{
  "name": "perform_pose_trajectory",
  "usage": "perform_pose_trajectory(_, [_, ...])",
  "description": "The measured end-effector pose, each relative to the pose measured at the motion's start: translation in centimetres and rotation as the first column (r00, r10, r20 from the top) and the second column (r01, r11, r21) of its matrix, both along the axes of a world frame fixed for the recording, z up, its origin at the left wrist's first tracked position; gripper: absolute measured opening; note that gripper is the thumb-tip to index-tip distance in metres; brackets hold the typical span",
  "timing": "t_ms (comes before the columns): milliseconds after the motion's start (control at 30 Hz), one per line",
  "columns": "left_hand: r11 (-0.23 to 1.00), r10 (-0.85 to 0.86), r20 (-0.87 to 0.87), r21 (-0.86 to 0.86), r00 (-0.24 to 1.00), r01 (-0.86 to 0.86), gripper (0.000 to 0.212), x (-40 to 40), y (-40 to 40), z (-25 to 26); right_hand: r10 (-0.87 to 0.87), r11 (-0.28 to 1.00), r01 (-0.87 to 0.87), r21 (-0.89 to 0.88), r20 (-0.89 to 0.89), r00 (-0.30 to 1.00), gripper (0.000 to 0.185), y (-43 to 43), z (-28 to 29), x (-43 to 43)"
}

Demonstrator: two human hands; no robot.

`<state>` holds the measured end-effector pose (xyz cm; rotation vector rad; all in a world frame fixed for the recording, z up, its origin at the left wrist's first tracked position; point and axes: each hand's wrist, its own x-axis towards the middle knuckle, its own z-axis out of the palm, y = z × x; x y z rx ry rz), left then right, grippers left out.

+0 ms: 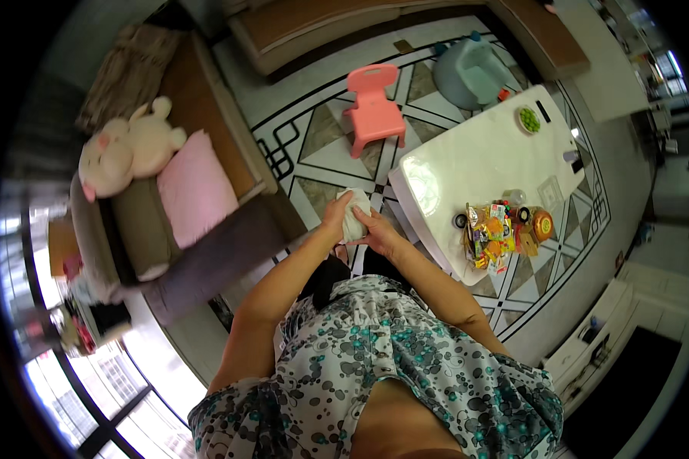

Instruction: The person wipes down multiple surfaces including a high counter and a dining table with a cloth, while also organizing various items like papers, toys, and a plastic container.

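Observation:
A folded white cloth point(354, 216) is held between both my hands, above the tiled floor in front of my body. My left hand point(336, 218) grips its left side, and my right hand point(376, 230) grips its right side with the thumb on top. To the right of my hands stands a white table point(453, 189). Snack packets point(491, 235) in bright wrappers are piled at its near right part. A bowl of green fruit point(528, 120) sits near its far end, beside a dark flat object point(544, 111).
A pink plastic child's chair point(375, 109) stands ahead on the floor, with a blue-grey child's seat point(472, 72) beyond it. At the left a sofa point(206, 115) bears a plush toy point(129, 149) and a pink cushion point(198, 189). Another long seat point(333, 28) lies along the far side.

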<state>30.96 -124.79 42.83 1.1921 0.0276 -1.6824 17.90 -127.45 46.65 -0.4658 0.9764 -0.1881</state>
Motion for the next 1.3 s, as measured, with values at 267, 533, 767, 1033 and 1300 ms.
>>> perform_pose_trajectory(267, [0.884, -0.467, -0.180, -0.095, 0.866, 0.457, 0.054, 0.7, -12.3, 4.1, -0.429, 0.899, 0.399, 0.182, 0.178, 0.886, 0.042, -8.7, -1.5, -2.6])
perform_pose_trajectory(533, [0.627, -0.469, 0.860, 0.486, -0.202, 0.609, 0.059, 5.0, -24.5, 0.6, -0.493, 0.836, 0.501, 0.223, -0.095, 0.865, 0.050, -18.1, -0.8, -8.0])
perform_pose_trajectory(767, [0.741, -0.418, 0.895, 0.436, -0.159, 0.510, 0.085, 10.9, -36.1, -5.6, -0.448, 0.883, 0.469, 0.023, -0.262, 0.855, 0.062, -21.9, -2.7, -10.6])
perform_pose_trajectory(1033, [0.357, -0.640, 0.734, 0.544, -0.225, 0.759, 0.075, 12.1, -54.1, -12.3, -0.504, 0.836, 0.544, 0.073, -0.293, 0.813, 0.059, -29.1, -10.2, -13.9])
perform_pose_trajectory(1300, [0.286, -0.945, 0.303, 0.575, 0.125, 0.766, 0.024, 7.1, -58.3, -14.1, -0.393, 0.913, 0.403, -0.061, -0.396, 0.830, 0.064, -31.5, -19.2, -12.7])
